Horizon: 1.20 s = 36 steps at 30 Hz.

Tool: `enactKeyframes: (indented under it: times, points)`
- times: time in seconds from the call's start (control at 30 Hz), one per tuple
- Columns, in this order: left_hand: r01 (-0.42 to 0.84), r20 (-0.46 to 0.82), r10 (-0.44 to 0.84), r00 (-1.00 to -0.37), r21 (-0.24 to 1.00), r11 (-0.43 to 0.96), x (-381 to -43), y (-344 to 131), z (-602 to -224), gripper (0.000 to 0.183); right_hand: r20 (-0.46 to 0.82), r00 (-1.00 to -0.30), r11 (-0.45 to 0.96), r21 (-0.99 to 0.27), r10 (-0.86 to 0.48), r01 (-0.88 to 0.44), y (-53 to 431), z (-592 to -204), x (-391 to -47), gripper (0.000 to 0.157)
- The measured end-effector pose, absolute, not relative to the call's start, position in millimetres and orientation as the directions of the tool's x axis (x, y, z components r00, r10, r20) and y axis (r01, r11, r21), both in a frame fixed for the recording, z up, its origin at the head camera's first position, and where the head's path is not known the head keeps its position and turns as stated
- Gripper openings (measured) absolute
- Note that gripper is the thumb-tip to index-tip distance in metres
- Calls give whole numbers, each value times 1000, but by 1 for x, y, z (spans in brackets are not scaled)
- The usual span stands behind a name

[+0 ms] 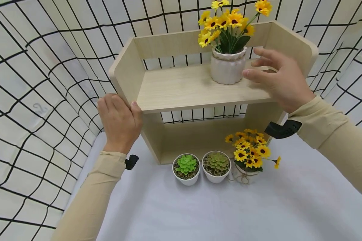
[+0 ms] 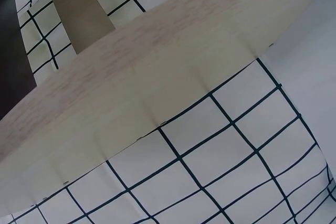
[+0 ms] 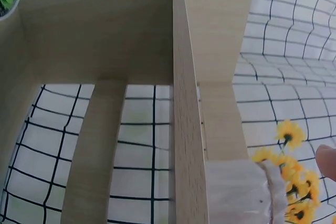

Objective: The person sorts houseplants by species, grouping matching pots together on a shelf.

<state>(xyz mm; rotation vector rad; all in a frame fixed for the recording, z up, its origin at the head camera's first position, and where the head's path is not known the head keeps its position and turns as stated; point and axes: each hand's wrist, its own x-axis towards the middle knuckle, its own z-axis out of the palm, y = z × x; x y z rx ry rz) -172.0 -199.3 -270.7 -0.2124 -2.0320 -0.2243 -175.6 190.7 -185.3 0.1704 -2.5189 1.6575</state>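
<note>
In the head view my left hand (image 1: 120, 117) grips the left side panel of a light wooden two-tier shelf (image 1: 181, 83), thumb at the front edge and fingers over the outside. The left wrist view shows that side panel (image 2: 157, 66) close up. My right hand (image 1: 282, 75) is beside a white ceramic pot (image 1: 227, 68) of yellow artificial flowers, which stands upright on the upper board. Its fingers are spread and loosely bent, with the thumb near the pot's right side; whether it touches, I cannot tell. The right wrist view catches a fingertip (image 3: 328, 162) near the flowers (image 3: 296, 182).
Before the shelf, on the white cloth (image 1: 199, 214), stand a bright green succulent (image 1: 186, 164), a duller succulent (image 1: 217, 162) and another pot of yellow flowers (image 1: 250, 152). Black wire grid (image 1: 48, 100) over white sheeting surrounds the shelf's back and sides.
</note>
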Motion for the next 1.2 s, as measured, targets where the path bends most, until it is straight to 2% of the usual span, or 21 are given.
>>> enactKeyframes:
  times: [0.17,0.27,0.43,0.6,0.9,1.2]
  points:
    - [258,902,47,-430,73,963,-173,-198,-271,34,230,-973,293,-929,-24,-227,200,-200,-144,53]
    - [269,908,32,-417,89,959,-174,-198,-272,33,279,-960,284,-919,-26,-274,205,-212,-127,45]
    - [275,910,14,-414,110,955,-174,-200,-272,34,381,-924,330,-869,-27,-368,215,-243,-103,37]
    - [278,911,8,-413,117,953,-175,-198,-273,36,463,-886,318,-838,-17,-444,229,-278,-86,37]
    - [280,905,2,-426,130,951,-176,-196,-274,37,428,-900,328,-864,78,-382,246,-336,-52,31]
    - [270,899,-4,-437,136,953,-176,-195,-275,37,414,-910,388,-840,7,-379,238,-392,-30,29]
